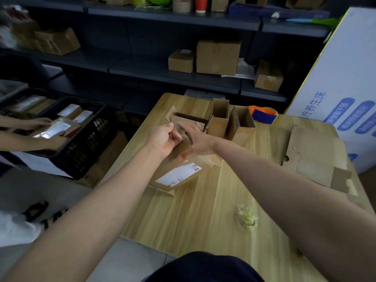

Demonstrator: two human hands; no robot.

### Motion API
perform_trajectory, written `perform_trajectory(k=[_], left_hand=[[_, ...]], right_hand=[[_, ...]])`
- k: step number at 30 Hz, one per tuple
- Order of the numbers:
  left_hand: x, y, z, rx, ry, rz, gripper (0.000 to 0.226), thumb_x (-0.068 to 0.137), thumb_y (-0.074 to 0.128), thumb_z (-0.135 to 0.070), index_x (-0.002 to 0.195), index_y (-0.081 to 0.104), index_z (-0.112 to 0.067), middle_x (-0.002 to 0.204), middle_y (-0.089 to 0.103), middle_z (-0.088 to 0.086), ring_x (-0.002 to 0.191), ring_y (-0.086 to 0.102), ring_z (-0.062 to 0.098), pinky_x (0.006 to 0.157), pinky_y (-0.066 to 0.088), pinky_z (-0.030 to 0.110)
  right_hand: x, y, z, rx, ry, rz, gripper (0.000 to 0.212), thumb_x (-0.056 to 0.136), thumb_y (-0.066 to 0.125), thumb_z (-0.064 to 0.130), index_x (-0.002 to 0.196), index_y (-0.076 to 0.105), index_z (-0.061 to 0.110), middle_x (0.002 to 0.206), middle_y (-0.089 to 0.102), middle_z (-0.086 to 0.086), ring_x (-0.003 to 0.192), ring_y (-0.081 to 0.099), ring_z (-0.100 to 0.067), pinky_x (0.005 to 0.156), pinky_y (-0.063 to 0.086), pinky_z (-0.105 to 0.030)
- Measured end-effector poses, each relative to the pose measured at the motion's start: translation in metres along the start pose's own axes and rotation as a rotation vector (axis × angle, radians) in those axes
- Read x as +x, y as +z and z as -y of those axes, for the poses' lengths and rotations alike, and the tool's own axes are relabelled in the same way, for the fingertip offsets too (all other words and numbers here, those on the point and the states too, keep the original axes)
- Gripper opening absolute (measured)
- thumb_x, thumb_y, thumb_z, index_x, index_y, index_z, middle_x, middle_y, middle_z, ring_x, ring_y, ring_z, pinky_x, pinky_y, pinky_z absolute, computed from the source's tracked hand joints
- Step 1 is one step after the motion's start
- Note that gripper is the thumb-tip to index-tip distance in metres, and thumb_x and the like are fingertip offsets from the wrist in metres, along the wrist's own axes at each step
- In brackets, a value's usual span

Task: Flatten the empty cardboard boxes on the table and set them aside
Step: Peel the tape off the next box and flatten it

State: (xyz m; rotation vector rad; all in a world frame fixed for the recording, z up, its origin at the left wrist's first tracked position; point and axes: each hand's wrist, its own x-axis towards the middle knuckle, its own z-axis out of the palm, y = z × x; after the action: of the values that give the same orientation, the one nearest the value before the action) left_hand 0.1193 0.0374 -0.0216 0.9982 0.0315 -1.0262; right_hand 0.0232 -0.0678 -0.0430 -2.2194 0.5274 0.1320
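A cardboard box with a white shipping label [179,174] lies on the wooden table [203,210], near its left edge. My left hand [163,139] pinches a strip of clear tape [179,129] at the box's far end. My right hand [196,142] presses down on the box with fingers spread. Behind my hands stand three opened boxes: a low one [187,118], a tall narrow one [218,121] and another [242,123]. Flattened cardboard [313,157] lies on the table's right side.
A tape dispenser [263,113] sits at the table's far edge. A crumpled wad of tape [246,217] lies near me. Another person's hands [46,129] hold a parcel over a black crate [85,135] at left. Shelves with boxes [217,57] stand behind; a large white carton [341,94] at right.
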Motion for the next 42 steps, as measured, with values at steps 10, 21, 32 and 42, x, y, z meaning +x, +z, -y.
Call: perform_trajectory(k=[10, 21, 32, 42], left_hand=[[0.023, -0.018, 0.018, 1.283, 0.389, 0.034, 0.019, 0.087, 0.064, -0.031, 0.092, 0.062, -0.012, 0.108, 0.052, 0.004, 0.085, 0.053, 0.011, 0.084, 0.044, 0.030], [0.034, -0.040, 0.039, 1.708, 0.463, 0.068, 0.016, 0.079, 0.073, -0.028, 0.086, 0.064, -0.016, 0.096, 0.051, -0.001, 0.095, 0.048, 0.020, 0.077, 0.036, 0.031], [0.032, -0.049, 0.039, 1.496, 0.471, -0.045, 0.014, 0.079, 0.074, -0.015, 0.088, 0.067, -0.008, 0.085, 0.059, 0.001, 0.077, 0.057, 0.018, 0.064, 0.038, 0.025], [0.034, -0.061, 0.032, 1.231, 0.443, -0.284, 0.018, 0.071, 0.079, -0.009, 0.066, 0.062, -0.012, 0.061, 0.058, -0.003, 0.060, 0.053, 0.012, 0.053, 0.036, 0.016]], right_hand=[[-0.008, -0.009, -0.040, 0.249, 0.180, -0.022, 0.099, 0.064, 0.080, 0.012, 0.142, 0.023, 0.029, 0.138, 0.030, -0.003, 0.121, 0.039, -0.026, 0.104, 0.037, -0.041], [-0.013, 0.003, -0.058, -0.072, 0.286, -0.114, 0.102, 0.073, 0.078, 0.026, 0.151, 0.011, 0.028, 0.159, 0.004, -0.002, 0.144, 0.007, -0.032, 0.114, 0.016, -0.055], [0.012, 0.019, -0.045, -0.506, 0.192, 0.097, 0.107, 0.072, 0.077, 0.043, 0.150, 0.011, 0.009, 0.157, 0.014, -0.007, 0.142, 0.018, -0.027, 0.115, 0.021, -0.041], [0.010, 0.023, -0.048, -0.490, 0.229, 0.123, 0.104, 0.076, 0.076, 0.038, 0.150, 0.009, 0.009, 0.158, 0.009, -0.005, 0.142, 0.020, -0.029, 0.114, 0.024, -0.039]])
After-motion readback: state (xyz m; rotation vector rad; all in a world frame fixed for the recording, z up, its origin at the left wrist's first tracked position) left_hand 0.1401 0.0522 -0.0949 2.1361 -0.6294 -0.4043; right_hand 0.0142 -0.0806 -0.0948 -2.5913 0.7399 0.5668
